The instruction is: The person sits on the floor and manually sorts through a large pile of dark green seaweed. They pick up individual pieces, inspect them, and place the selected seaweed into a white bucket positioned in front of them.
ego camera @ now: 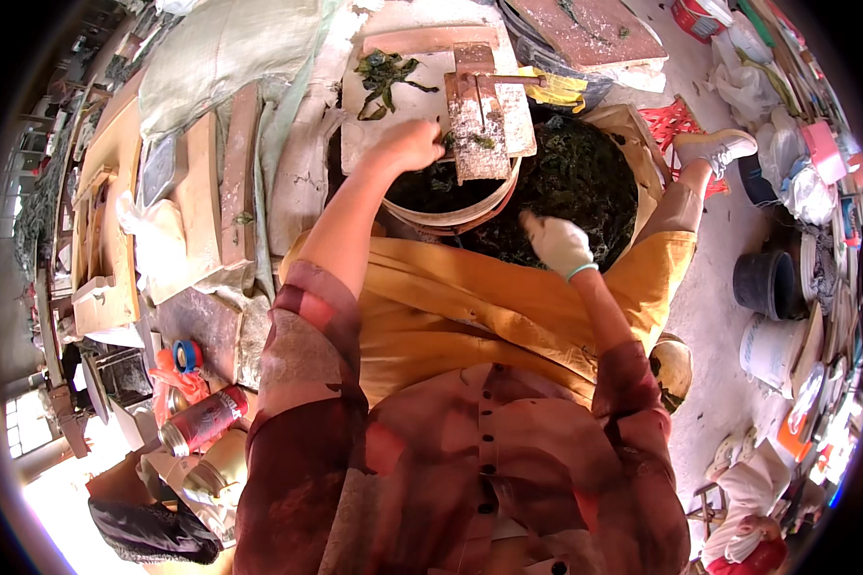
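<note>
My left hand (411,146) is bare, its fingers curled at the left side of an upright-slotted wooden block (480,115). Whether it pinches a scrap of the dark green seaweed there is not plain. The block rests on a pale board (403,86), which lies across a round tub (467,219). A clump of wet seaweed (385,75) is spread on the board's left part. My right hand (561,246), in a white glove, hangs over a dark heap of seaweed (582,187) right of the tub; its fingertips are partly blurred and hidden.
Wooden boards (187,208) and a woven sheet (223,65) lie on the left. A red can (205,420) stands lower left. On the right are a black bucket (762,284), a white bucket (769,352) and a red plastic basket (672,129). Another person (748,496) sits lower right.
</note>
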Motion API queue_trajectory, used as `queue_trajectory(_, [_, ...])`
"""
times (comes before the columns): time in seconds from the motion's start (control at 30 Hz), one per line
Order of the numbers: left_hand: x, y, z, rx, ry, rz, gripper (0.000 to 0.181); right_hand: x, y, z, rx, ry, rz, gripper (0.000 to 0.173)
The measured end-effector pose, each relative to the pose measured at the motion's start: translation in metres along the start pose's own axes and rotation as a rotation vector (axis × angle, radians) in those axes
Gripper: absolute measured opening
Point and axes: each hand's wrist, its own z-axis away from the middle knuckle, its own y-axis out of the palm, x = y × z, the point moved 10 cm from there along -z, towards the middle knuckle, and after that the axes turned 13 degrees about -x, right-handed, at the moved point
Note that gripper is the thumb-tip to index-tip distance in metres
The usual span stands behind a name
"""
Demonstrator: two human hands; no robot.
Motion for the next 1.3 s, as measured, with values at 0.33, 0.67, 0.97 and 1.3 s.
queue_trajectory(0.33, [0.005, 0.012, 0.028, 0.15, -0.046, 0.09, 0.021, -0.016, 0.037, 0.049, 0.262, 0.184, -0.242, 0.041])
queue_trajectory(0.67, [0.001, 0.086, 0.039, 0.244, 0.066, -0.089, 0.057, -0.031, 0.057, 0.07, 0.373, 0.244, -0.32, 0.043])
queue_trajectory(0.97, [-0.02, 0.089, 0.025, 0.033, -0.031, -0.032, 0.068, -0.036, 0.046, 0.071, 0.405, 0.31, -0.369, 0.043])
queue_trajectory(1.3, [-0.055, 0.063, 0.071, 0.364, 0.176, -0.42, 0.041, -0.022, 0.051, 0.059, 0.355, -0.164, -0.16, 0.039])
